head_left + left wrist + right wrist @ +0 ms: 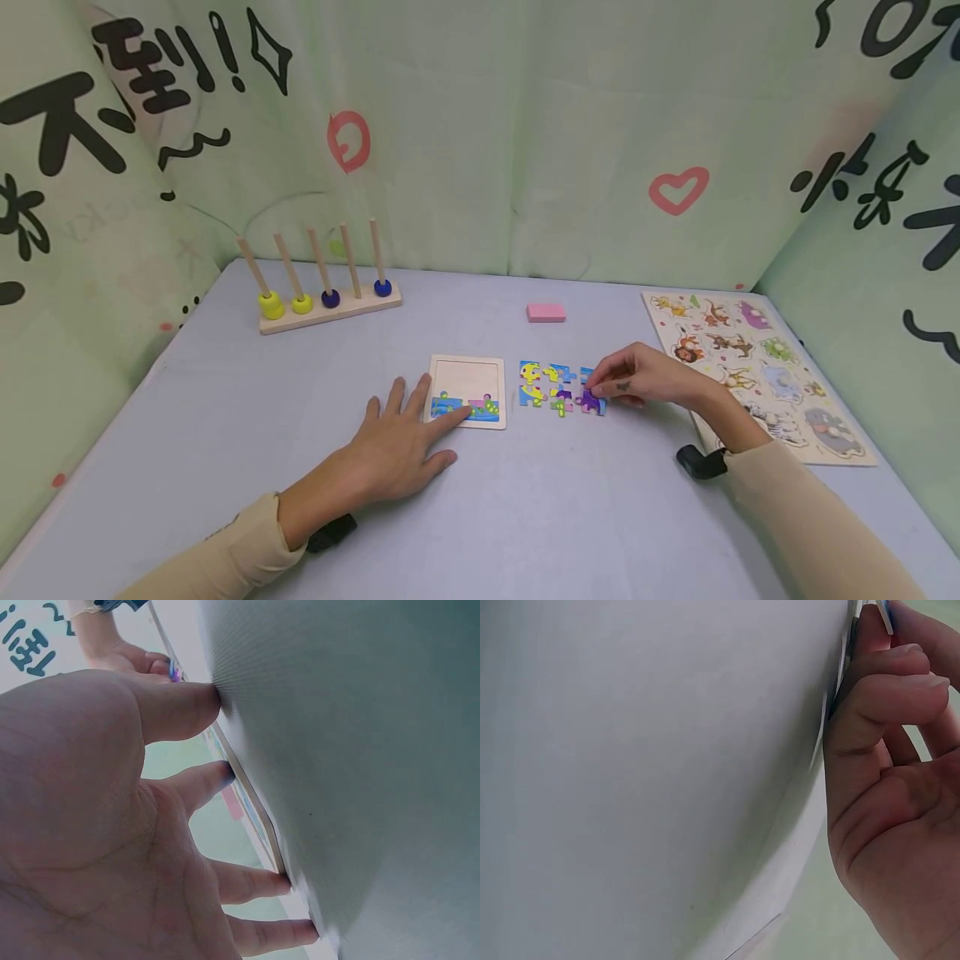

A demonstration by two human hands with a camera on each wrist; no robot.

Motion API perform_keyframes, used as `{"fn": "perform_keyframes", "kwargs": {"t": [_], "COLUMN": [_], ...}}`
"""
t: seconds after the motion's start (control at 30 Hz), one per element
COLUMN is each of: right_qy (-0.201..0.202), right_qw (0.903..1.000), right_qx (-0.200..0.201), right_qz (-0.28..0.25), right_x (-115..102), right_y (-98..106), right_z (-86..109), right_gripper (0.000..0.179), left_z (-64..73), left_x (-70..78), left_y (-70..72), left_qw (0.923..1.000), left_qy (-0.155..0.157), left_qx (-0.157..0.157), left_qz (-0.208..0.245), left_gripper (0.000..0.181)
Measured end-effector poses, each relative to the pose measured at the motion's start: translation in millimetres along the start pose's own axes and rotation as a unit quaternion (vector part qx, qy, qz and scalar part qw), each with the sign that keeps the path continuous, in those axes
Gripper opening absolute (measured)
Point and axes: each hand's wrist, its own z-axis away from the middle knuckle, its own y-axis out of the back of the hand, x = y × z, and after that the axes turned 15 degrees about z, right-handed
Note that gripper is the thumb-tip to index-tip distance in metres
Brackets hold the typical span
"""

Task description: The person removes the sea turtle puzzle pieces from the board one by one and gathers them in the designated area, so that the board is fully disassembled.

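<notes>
My left hand (393, 446) lies with fingers spread at the lower left of a small wooden puzzle tray (467, 371), its index finger over the bottom row. Blue and pink jigsaw pieces (446, 406) fill that row. In the left wrist view, the fingertips (225, 774) reach the tray's edge and the thumb (199, 705) touches the table. To the tray's right, several loose jigsaw pieces (531, 395) lie in two rows. My right hand (645, 375) pinches a purple jigsaw piece (590, 402) at their right end; the right wrist view shows the piece's thin edge (886, 616) between thumb and finger.
A pink block (546, 312) sits behind the loose pieces. At the back left stands a wooden peg rack (341, 313) with yellow and blue beads. A large animal puzzle board (720, 392) lies on the right, under my right forearm. Printed curtains (450, 167) surround the table.
</notes>
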Motion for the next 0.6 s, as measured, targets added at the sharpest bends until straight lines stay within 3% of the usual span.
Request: {"fn": "perform_keyframes", "kwargs": {"t": [0.6], "right_qy": [-0.018], "right_qw": [0.9998], "right_qx": [0.002], "right_qz": [0.008], "right_x": [-3.3], "right_y": [3.4], "right_z": [5.7], "right_gripper": [0.020], "left_z": [-0.1], "left_x": [0.0], "left_y": [-0.5], "left_qw": [1.0000], "left_qy": [0.000], "left_qx": [-0.004], "left_qz": [0.002], "left_gripper": [0.056]}}
